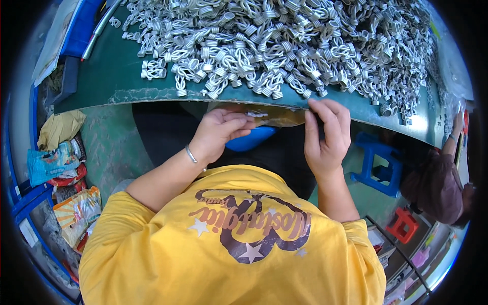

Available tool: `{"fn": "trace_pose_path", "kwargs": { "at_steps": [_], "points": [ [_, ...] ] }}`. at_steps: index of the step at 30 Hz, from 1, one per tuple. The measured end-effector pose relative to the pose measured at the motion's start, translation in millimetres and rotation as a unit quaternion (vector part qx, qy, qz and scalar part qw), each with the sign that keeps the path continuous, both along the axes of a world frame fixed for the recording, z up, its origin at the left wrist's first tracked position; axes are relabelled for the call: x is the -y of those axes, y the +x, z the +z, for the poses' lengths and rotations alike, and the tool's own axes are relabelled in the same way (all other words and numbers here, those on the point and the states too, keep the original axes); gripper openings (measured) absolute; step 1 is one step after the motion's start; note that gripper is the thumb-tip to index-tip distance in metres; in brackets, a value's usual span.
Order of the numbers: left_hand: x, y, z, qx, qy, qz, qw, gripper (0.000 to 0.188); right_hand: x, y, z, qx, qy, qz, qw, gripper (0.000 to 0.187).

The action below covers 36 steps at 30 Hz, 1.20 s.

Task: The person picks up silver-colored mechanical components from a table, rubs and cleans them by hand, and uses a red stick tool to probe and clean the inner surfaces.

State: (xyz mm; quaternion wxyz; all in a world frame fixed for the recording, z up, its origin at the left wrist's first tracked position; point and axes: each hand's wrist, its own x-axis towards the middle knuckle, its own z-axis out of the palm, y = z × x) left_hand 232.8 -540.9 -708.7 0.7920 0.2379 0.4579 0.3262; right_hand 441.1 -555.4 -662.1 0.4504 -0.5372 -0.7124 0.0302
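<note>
Just below the near edge of the green table (122, 86), my left hand (223, 131) has its thumb and fingers drawn together. At its fingertips shows a small grey-white looped part (257, 114), partly hidden. Behind it is a shiny tan surface (287, 117), tucked under the table edge; what it is I cannot make out. My right hand (328, 134) is raised at the table edge, index fingertip touching the rim and thumb apart from it, with nothing visible between. Beyond both hands lies a large heap of grey-white looped parts (244, 51) with ribbed collars.
A blue stool (378, 165) and a red stool (403, 225) stand on the floor to the right, near another person in dark clothing (434, 188). Colourful packets (56, 162) are stacked at left. A grey bin (66, 81) sits by the table's left end.
</note>
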Motion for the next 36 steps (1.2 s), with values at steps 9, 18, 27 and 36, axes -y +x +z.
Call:
{"fn": "trace_pose_path", "kwargs": {
  "at_steps": [9, 18, 27, 36],
  "points": [
    [3, 7, 10, -0.029, 0.052, -0.084, 0.995, 0.027, -10, -2, -1, 0.075, 0.002, -0.035, 0.997, 0.015],
    [6, 20, 42, 0.048, 0.237, -0.075, 0.967, 0.031, 24, -6, 16, -0.531, -0.372, 0.077, 0.757, 0.013],
    [4, 10, 51, -0.008, 0.264, -0.070, 0.962, 0.024, 24, -7, 6, -0.618, -0.429, 0.141, 0.643, 0.014],
    [3, 11, 53, 0.014, 0.314, -0.050, 0.948, 0.023, 28, -13, 6, -0.436, -0.146, 0.193, 0.867, 0.038]
  ]
}}
